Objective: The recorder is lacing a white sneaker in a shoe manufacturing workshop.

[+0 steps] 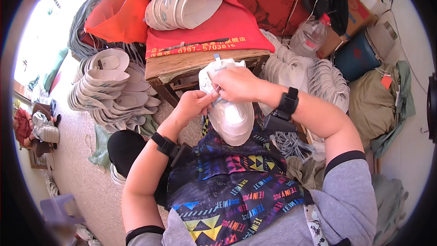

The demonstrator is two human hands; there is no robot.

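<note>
A white shoe upper lies lengthwise over my lap, its rounded toe toward me and its heel end against the wooden stool. My left hand is at the left side of its throat, thumb and forefinger pinched together. From the right, my right hand reaches over the opening with fingers curled in, its tips almost meeting the left ones. Whatever the two pinches hold is too small and hidden to make out. A colourful printed apron covers my lap beneath the shoe.
The wooden stool carries a red cloth with nested white uppers and a thin dark tool on it. More uppers are piled left and right. Grey laces lie right of my lap. A clear bottle stands behind.
</note>
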